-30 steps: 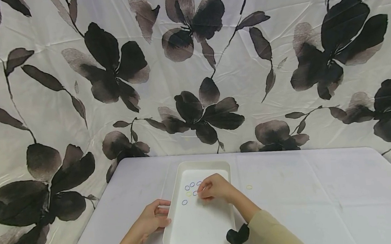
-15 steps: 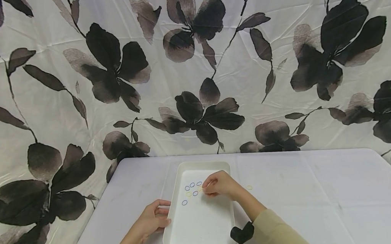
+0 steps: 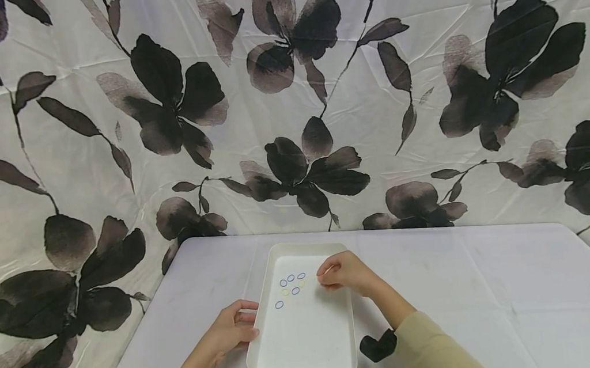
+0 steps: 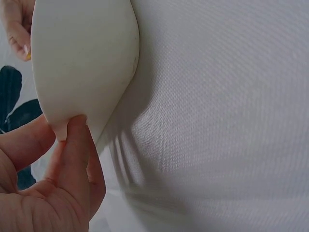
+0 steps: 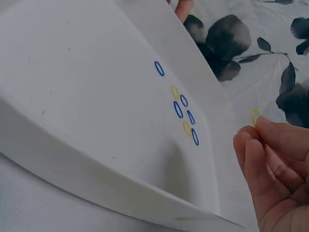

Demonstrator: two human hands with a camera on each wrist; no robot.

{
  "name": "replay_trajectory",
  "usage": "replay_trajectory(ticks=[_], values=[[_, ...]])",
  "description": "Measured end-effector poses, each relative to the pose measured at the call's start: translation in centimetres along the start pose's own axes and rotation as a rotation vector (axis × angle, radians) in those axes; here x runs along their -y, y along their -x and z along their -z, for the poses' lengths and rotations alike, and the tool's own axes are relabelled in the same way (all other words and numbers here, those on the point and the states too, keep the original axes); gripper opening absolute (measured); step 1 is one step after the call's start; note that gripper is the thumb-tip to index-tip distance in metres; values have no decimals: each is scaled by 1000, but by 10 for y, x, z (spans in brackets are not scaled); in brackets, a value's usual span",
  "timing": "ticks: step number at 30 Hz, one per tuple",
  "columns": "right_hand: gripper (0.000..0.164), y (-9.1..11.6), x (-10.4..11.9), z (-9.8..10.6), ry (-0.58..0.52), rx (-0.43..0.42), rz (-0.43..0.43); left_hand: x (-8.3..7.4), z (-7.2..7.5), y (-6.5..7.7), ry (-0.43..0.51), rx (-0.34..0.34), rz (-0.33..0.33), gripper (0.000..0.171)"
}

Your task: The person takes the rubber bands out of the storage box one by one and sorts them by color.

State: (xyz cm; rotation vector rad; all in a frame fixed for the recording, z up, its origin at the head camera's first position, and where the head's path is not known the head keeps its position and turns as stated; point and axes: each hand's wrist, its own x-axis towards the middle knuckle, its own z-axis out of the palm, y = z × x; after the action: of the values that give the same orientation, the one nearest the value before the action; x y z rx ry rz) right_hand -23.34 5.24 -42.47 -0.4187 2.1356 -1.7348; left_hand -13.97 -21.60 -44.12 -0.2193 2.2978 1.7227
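Note:
A white tray [image 3: 301, 345] lies on the table with several small blue rubber bands [image 3: 279, 305] and two yellow rubber bands [image 3: 285, 292] grouped in its far left part. My left hand [image 3: 232, 329] pinches the tray's left rim; in the left wrist view, the thumb and fingers [image 4: 77, 145] clasp that rim [image 4: 60, 130] from both sides. Over the tray's right side, my right hand [image 3: 345, 272] holds a further yellow rubber band [image 5: 255, 115] between thumb and forefinger, a thin loop standing up from the fingertips.
A white cloth covers the table [image 3: 464, 286], which stretches out to the right of the tray. Behind it hangs a floral curtain [image 3: 398, 112]. A black piece [image 3: 378, 346] is at the right sleeve [image 3: 432, 346], beside the tray's near right side.
My right hand has moved right and slightly away from the grouped bands, uncovering a yellow band in the tray. Its forearm now covers the spot where a yellow band lay on the table. My left hand stays put.

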Motion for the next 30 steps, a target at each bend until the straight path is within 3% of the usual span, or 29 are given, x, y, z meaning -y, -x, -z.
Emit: replay_trajectory(ticks=[30], values=[[15, 23, -3, 63, 60, -59, -31, -4, -2, 1, 3, -12, 21, 55]])
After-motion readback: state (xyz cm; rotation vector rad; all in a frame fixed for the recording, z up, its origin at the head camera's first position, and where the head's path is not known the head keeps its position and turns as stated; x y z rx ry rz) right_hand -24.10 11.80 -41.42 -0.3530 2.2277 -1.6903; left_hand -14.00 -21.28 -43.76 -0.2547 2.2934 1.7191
